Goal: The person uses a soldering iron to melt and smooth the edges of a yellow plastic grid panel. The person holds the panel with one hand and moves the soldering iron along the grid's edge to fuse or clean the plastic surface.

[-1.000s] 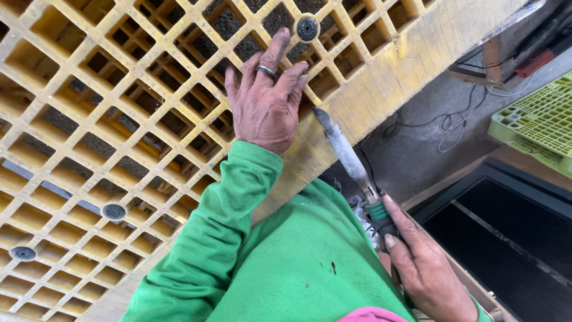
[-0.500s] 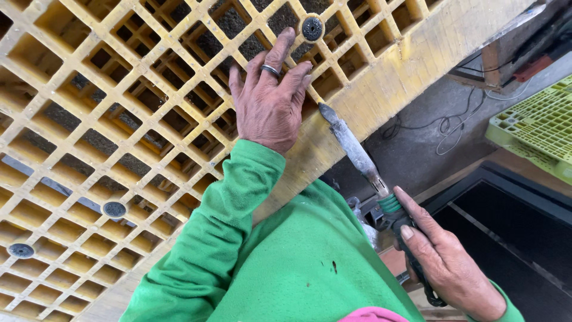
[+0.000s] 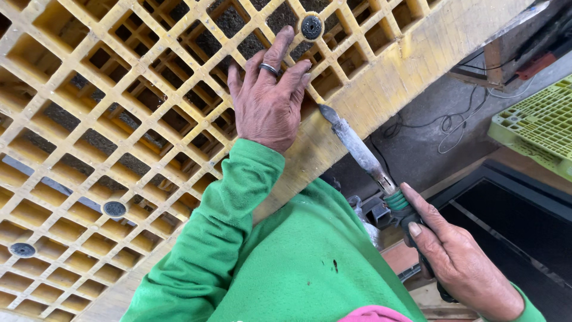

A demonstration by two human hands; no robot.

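A big yellow moulded grating (image 3: 89, 119) fills most of your view, its square cells running on a slant, with a solid yellow edge band along its lower right side. Three round dark discs sit in it: one (image 3: 311, 27) just past your fingertips, two (image 3: 114, 209) (image 3: 22, 249) lower left. At far right lies a pale green plastic pallet (image 3: 539, 128), on a grey floor (image 3: 429, 137) with thin cables.

Your left hand (image 3: 268, 104) reaches up from a green sleeve (image 3: 238, 203) and lies flat on the grating near the edge band, fingers spread, grip wide and holding nothing; a ring is on one finger.

Your right hand (image 3: 459, 262) is low at right, grip closed around the dark handle of a soldering-iron-like tool (image 3: 357, 149). Its grey shaft slants up left, the tip touching the edge band just beside your left hand.
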